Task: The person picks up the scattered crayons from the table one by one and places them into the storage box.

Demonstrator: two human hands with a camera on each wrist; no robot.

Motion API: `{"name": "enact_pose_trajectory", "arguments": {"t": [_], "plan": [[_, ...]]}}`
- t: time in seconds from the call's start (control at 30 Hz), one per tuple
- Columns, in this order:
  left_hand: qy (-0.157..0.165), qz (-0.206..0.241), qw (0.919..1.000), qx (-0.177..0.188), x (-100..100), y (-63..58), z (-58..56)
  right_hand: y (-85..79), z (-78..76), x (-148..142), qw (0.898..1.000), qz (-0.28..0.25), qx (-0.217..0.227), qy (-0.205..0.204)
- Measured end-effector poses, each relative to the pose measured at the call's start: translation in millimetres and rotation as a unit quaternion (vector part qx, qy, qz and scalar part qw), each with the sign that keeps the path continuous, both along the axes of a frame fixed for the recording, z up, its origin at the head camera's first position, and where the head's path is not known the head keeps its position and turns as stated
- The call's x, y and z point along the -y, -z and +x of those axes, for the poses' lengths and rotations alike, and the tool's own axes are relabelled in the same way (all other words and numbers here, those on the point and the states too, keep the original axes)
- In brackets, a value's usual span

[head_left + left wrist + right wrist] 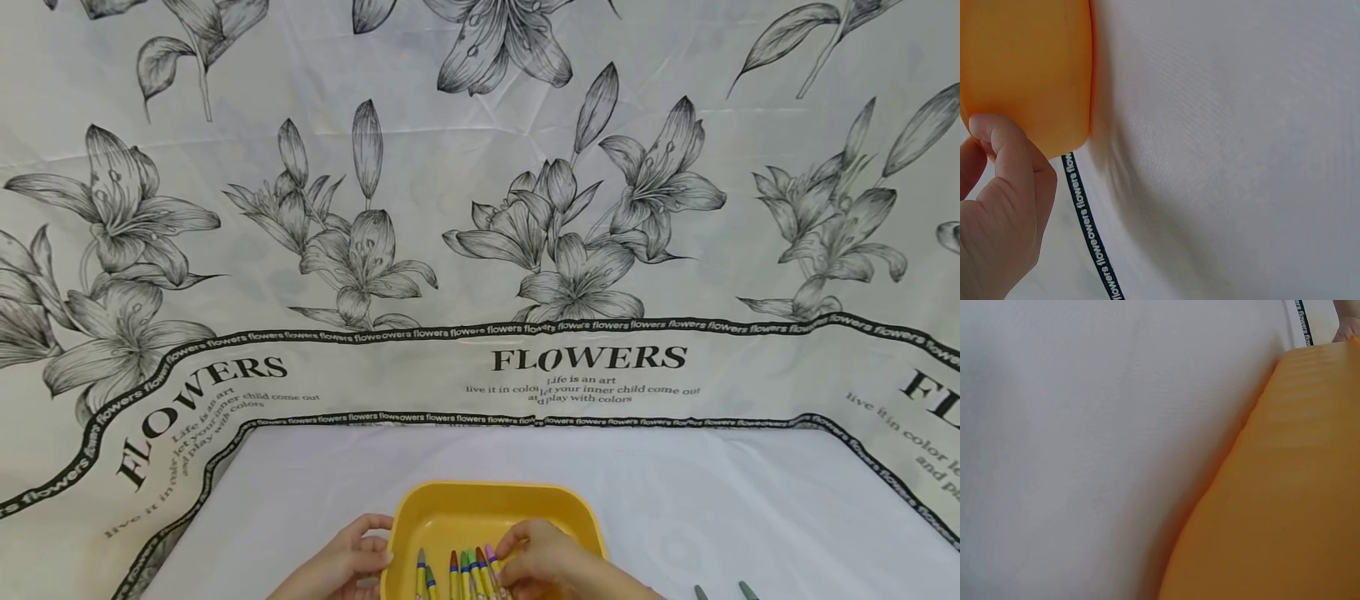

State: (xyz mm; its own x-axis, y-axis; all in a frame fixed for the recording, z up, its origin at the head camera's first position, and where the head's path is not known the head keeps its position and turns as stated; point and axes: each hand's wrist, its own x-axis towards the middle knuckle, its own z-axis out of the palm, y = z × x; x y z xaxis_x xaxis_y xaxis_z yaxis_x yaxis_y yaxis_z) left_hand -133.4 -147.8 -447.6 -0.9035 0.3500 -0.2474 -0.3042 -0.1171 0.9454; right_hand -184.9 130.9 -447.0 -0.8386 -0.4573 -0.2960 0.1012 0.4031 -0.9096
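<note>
A yellow plastic tray sits on the white cloth, low in the head view. At its left wall my left hand grips the rim; the left wrist view shows the fingers curled at the tray's edge. Inside lie several crayons with yellow wrappers, their tips pointing away from me. A grey crayon and a dark green one lie apart at the left. Farther right, red, green and brown tips stand side by side. My right hand reaches over the tray and pinches the purple crayon at the row's right end.
Two dark green tips show on the white cloth right of the tray, cut by the frame's bottom edge. Behind, a flower-printed curtain rises and wraps round both sides.
</note>
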Motion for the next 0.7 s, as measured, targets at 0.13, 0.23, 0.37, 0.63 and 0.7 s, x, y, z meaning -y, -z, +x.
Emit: {"name": "enact_pose_trajectory", "arguments": {"t": [0.13,0.23,0.37,0.63,0.7], "plan": [[-0.001,0.000,1.0000,-0.002,-0.3,-0.1,0.1,-6.1,-2.4,-6.1,1.000,-0.023,0.006,-0.020],[0.000,0.004,1.0000,-0.003,-0.5,-0.7,0.3,-13.5,-6.2,-11.6,0.999,-0.036,0.009,-0.035],[-0.001,0.008,1.0000,-0.001,-1.0,-1.3,-0.1,-25.6,-13.8,-21.1,0.997,-0.051,0.019,-0.048],[-0.003,0.003,1.0000,-0.003,-1.0,1.0,-0.6,-47.5,-23.6,-46.0,0.992,-0.094,0.046,-0.075],[-0.004,0.001,1.0000,-0.004,-1.1,1.4,-0.5,-51.7,-24.6,-52.0,0.992,-0.094,0.042,-0.073]]}}
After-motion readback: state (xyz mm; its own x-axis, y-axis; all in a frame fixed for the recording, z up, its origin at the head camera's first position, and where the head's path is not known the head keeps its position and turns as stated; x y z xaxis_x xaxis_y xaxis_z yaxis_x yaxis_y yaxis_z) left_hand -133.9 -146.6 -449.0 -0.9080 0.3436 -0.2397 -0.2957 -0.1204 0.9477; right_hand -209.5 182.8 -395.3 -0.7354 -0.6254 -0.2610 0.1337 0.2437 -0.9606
